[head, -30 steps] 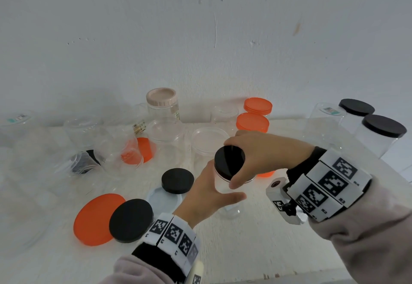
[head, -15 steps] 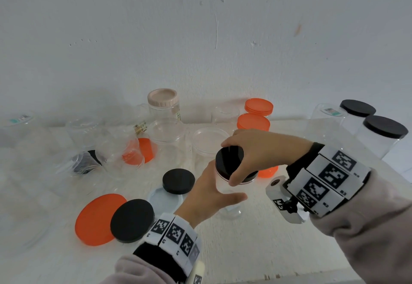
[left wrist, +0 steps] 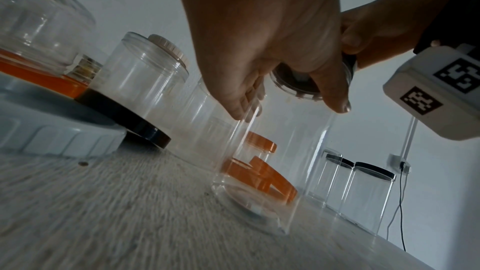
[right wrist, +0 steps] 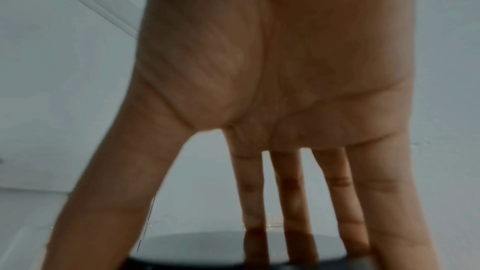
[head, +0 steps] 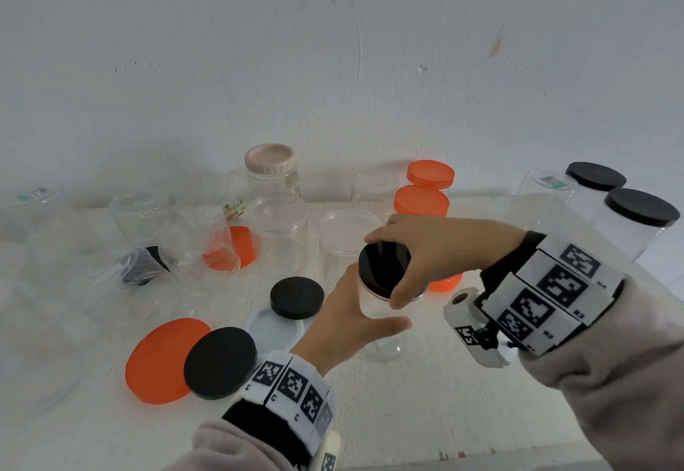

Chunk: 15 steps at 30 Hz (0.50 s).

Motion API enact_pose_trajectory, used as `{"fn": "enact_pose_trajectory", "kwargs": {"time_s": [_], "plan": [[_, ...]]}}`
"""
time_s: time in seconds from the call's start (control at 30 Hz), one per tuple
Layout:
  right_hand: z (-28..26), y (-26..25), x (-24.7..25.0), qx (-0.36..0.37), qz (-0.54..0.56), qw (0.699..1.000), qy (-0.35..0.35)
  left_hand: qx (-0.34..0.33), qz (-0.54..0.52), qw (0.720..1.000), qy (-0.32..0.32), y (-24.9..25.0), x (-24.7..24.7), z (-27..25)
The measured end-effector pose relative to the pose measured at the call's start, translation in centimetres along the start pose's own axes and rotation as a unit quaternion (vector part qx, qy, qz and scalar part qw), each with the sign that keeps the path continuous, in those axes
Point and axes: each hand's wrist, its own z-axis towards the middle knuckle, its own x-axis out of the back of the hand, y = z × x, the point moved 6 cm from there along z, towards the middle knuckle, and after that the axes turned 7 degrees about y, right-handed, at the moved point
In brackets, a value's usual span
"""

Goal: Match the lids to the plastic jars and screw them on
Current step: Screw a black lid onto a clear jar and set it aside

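Nearest, low in the head view, the left hand (head: 344,319) wraps thumb and fingers (left wrist: 244,108) round the wall of a clear jar (head: 381,326) standing on the worktop (head: 425,407) at frame centre. Just above it the right hand (head: 436,248) spans a black lid (head: 383,267) seated on the jar's mouth, fingers (right wrist: 293,213) and thumb clamped on its rim. The jar looks light, thin-walled and slick, likely to flex if squeezed, so hold low and firm and turn the lid by its edge. Beyond, centre left, lie a loose small black lid (head: 297,296), a larger black lid (head: 220,361) and an orange lid (head: 159,359); capped jars stand at the far right.
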Motion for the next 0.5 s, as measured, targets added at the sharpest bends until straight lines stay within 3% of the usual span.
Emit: {"fn": "enact_pose_trajectory", "kwargs": {"time_s": [0.1, 0.3, 0.37, 0.5], "plan": [[0.23, -0.09, 0.44, 0.011, 0.0, 0.999, 0.043, 0.002, 0.001, 1.0, 0.002, -0.06, -0.02, 0.01], [0.38, -0.11, -0.09, -0.048, -0.052, 0.99, 0.122, 0.013, -0.004, 1.0, -0.003, -0.27, -0.06, -0.03], [0.33, 0.01, -0.08, -0.048, -0.047, 0.992, 0.104, 0.013, -0.003, 1.0, -0.004, -0.24, -0.05, -0.02], [-0.14, -0.05, 0.09, -0.007, -0.028, 0.999, -0.028, 0.004, 0.003, 1.0, 0.001, -0.1, -0.03, -0.01]]}}
